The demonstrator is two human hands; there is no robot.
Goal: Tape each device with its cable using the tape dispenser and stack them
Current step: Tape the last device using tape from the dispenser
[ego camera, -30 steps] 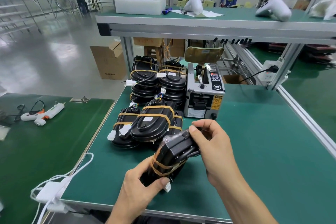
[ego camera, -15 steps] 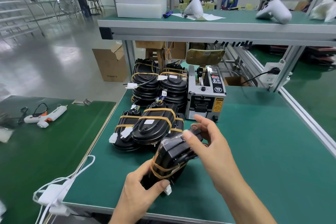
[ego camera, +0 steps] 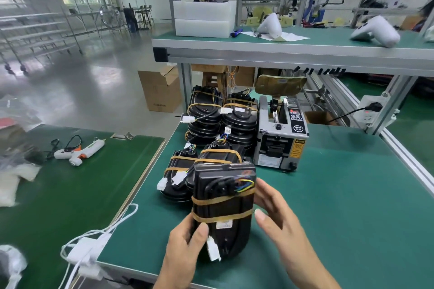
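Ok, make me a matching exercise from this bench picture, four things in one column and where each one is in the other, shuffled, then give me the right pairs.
Things:
1. tape dispenser
2. glue gun
3. cardboard box
4. taped device

Places:
A. on the floor beyond the benches
B. held up in the left hand
C. on the teal bench, right of the stacked devices
D. on the darker green bench to the left

Pairs: 1-C, 2-D, 3-A, 4-B
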